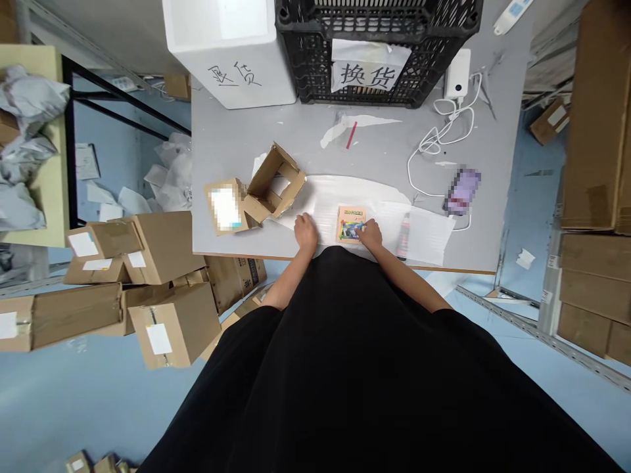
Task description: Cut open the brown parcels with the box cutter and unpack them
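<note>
1. A black garment (pixel 345 374) is seen at the bottom of the view, worn by the person; both forearms are extended from it.
2. The left hand (pixel 305 233) is held palm down on a white foam sheet (pixel 424 233); whether it is open or closed cannot be told.
3. The right hand (pixel 369 233) is laid over the lower right corner of a small illustrated booklet (pixel 346 223), fingers touching it; a firm grip cannot be confirmed.
4. The booklet is placed on the sheet, between both hands, near the front edge of the grey bench (pixel 236 138).
5. An opened cardboard box (pixel 273 180) is positioned left of the left hand, with a blurred label on its flap (pixel 225 209).
6. A blurred phone (pixel 463 190), white cable (pixel 434 144) and power bank (pixel 458 73) are placed to the right.
7. A black plastic crate (pixel 379 52) and white box (pixel 227 52) are set at the far edge.
8. Cardboard cartons (pixel 172 325) are stacked on the floor at left.
</note>
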Action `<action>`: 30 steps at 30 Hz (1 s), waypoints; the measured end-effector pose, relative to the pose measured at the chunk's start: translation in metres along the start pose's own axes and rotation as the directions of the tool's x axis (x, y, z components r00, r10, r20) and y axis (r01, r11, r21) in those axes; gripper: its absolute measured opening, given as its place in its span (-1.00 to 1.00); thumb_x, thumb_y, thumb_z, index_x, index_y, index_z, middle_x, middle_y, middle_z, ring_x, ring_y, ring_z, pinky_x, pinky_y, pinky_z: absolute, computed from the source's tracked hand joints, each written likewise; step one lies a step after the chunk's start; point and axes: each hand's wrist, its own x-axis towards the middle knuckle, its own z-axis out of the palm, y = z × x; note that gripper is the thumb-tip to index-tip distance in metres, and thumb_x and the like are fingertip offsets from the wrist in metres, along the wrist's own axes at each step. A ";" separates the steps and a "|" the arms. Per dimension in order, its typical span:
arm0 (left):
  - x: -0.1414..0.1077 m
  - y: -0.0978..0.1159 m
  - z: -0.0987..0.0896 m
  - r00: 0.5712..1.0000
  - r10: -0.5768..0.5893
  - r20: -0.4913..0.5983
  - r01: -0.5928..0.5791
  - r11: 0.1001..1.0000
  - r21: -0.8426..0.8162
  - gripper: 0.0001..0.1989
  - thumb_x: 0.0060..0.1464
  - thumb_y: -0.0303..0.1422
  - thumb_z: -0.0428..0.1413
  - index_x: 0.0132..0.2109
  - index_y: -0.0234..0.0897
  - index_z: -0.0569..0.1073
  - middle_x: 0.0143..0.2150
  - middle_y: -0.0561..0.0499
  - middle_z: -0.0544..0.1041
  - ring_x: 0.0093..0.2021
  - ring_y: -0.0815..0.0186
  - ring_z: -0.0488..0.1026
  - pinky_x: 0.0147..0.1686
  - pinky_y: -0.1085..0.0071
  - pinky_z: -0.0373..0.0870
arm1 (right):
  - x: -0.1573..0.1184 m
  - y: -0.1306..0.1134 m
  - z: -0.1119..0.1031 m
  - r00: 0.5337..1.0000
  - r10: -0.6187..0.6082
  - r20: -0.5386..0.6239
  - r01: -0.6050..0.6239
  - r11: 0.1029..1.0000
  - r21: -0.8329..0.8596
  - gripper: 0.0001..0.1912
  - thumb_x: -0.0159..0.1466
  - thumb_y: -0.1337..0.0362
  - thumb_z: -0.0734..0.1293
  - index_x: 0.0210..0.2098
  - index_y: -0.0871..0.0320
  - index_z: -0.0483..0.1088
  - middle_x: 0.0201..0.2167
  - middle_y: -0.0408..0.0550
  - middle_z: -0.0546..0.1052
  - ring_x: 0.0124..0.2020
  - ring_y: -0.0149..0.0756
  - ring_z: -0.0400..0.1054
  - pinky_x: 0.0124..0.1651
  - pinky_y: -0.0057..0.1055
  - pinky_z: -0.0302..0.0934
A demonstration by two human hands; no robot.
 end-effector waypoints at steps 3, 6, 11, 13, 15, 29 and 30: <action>-0.004 0.026 0.012 0.963 0.226 0.149 -0.218 0.973 -0.070 -0.78 0.24 -0.46 0.00 0.02 -0.19 0.37 0.07 -0.19 0.43 0.11 0.09 0.41 0.06 0.25 0.33 | -0.001 -0.003 0.004 1.000 0.024 -0.009 -0.024 1.000 -0.009 -0.63 0.29 0.13 0.32 -0.01 0.21 0.26 0.02 0.18 0.45 0.01 -0.05 0.36 -0.07 -0.30 0.24; -0.006 0.053 0.026 0.957 0.179 0.226 -0.147 0.978 -0.150 -0.79 0.27 -0.33 0.03 0.02 -0.24 0.39 0.04 -0.22 0.47 0.05 0.10 0.46 -0.01 0.27 0.36 | -0.001 -0.005 0.006 0.999 0.033 -0.024 -0.033 0.999 -0.018 -0.68 0.29 0.19 0.32 -0.02 0.22 0.29 0.00 0.19 0.48 0.03 -0.05 0.37 -0.03 -0.29 0.23; 0.002 0.060 0.034 0.961 0.028 0.276 0.048 0.963 -0.265 -0.77 0.13 -0.34 0.18 -0.06 -0.27 0.44 -0.08 -0.14 0.57 0.00 0.13 0.50 -0.03 0.31 0.36 | 0.002 -0.004 0.006 0.997 0.069 -0.028 -0.069 0.998 -0.001 -0.75 0.30 0.20 0.31 -0.08 0.20 0.35 -0.04 0.14 0.54 0.02 -0.08 0.41 -0.03 -0.29 0.24; 0.005 0.055 0.034 0.953 0.015 0.303 0.093 0.936 -0.340 -0.83 0.10 -0.36 0.20 -0.14 -0.26 0.47 -0.16 -0.07 0.59 -0.07 0.19 0.52 -0.07 0.36 0.37 | 0.003 -0.002 0.006 0.995 0.092 -0.031 -0.091 0.996 0.019 -0.78 0.29 0.20 0.32 -0.11 0.17 0.37 -0.05 0.10 0.55 0.00 -0.10 0.42 -0.05 -0.31 0.26; 0.006 0.051 0.034 0.946 0.015 0.323 0.114 0.920 -0.375 -0.89 0.10 -0.37 0.20 -0.20 -0.25 0.48 -0.22 -0.02 0.59 -0.14 0.23 0.53 -0.12 0.38 0.38 | 0.003 -0.001 0.006 0.995 0.095 -0.032 -0.094 0.995 0.036 -0.80 0.27 0.21 0.33 -0.13 0.14 0.38 -0.07 0.06 0.56 -0.01 -0.12 0.43 -0.06 -0.32 0.26; -0.037 0.060 0.001 0.989 0.140 0.046 -0.090 0.820 -0.566 -0.80 0.07 -0.32 0.22 -0.14 -0.17 0.43 -0.32 0.10 0.57 -0.33 0.36 0.52 -0.23 0.47 0.41 | -0.028 -0.028 -0.004 0.992 -0.088 0.091 0.004 0.740 0.672 -0.78 0.30 0.07 0.29 -0.27 0.10 0.30 -0.25 -0.08 0.53 -0.18 -0.27 0.47 -0.12 -0.34 0.38; -0.042 0.063 0.000 0.981 0.193 0.036 -0.141 0.820 -0.555 -0.82 0.09 -0.32 0.21 -0.14 -0.18 0.45 -0.30 0.08 0.58 -0.30 0.34 0.53 -0.20 0.45 0.41 | -0.031 -0.030 -0.005 0.985 -0.114 0.127 -0.018 0.668 0.744 -0.75 0.30 0.04 0.29 -0.25 0.09 0.30 -0.25 -0.09 0.53 -0.20 -0.29 0.48 -0.15 -0.35 0.39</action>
